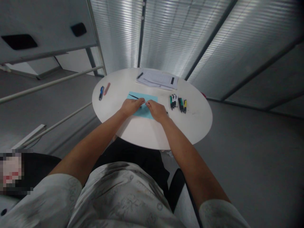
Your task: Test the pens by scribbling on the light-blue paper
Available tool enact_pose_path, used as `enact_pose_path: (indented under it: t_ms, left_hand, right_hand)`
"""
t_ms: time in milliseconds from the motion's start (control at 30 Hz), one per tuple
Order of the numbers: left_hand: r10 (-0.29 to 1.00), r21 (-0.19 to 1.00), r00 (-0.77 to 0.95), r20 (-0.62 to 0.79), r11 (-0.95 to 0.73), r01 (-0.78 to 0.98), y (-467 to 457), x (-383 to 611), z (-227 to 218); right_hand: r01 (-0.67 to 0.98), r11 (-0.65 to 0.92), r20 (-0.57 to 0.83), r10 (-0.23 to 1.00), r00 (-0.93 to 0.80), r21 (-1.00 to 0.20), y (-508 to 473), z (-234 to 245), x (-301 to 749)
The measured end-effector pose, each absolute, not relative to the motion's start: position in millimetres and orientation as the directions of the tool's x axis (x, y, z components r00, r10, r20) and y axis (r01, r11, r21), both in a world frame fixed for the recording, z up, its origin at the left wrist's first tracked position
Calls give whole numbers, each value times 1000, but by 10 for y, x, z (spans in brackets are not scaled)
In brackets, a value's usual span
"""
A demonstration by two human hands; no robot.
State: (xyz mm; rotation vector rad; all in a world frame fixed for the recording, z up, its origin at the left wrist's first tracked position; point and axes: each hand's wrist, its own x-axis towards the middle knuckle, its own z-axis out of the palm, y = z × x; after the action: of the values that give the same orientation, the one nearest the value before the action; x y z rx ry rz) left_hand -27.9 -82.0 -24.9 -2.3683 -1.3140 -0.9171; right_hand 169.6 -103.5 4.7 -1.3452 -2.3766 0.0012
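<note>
My left hand and my right hand rest side by side on a light blue sheet of paper, their fingertips almost meeting. A thin black pen-like item sticks out from under my left fingers across the sheet. Its lower end is hidden, and I cannot tell whether either hand grips it. Just right of my right hand stands a group of several black, green and yellow markers, apart from it.
The round white table also bears a stack of papers with a black pen, a blue pen and a pink stick. Grey floor surrounds it, with metal rails at left and a dark chair back below.
</note>
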Motion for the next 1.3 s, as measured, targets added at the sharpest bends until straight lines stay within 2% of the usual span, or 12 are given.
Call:
enact_pose_path:
  t_ms: [133, 267, 400, 567, 767, 867, 967, 1100, 1300]
  left_hand:
    - [660, 25, 438, 610, -568, 822, -836, -288, -232]
    - [670, 57, 463, 581, -600, 798, -883, -271, -185]
    - [666, 66, 412, 622, -568, 820, -953, -233, -122]
    - [592, 48, 408, 695, -604, 795, -978, -224, -93]
    - [618, 0, 423, 663, -565, 825, -936, -253, -101]
    - [621, 16, 341, 706, -496, 868, -893, -272, -122]
    - [635, 93, 238, 734, -443, 892, -848, -284, -164]
    - [735, 164, 210, 644, -402, 901, -818, -286, -200]
    - [847, 164, 296, 442, -401, 901, -847, -275, -136]
  right_hand:
    - [823, 531, 344, 825, -449, -200, -1048, 57, 1656]
    - [815, 537, 355, 822, -446, -220, -1041, 47, 1634]
    - [810, 508, 443, 823, -355, -294, -1003, 37, 1665]
    - [770, 527, 529, 795, -297, -359, -957, 39, 1706]
    - [773, 459, 585, 798, -143, -438, -925, 70, 1759]
    - [775, 412, 574, 815, -79, -479, -907, 79, 1791]
    - [772, 395, 568, 821, -53, -499, -898, 78, 1804]
    - [712, 428, 594, 805, -19, -557, -874, 49, 1807]
    - [612, 533, 682, 731, 15, -585, -799, -23, 1815]
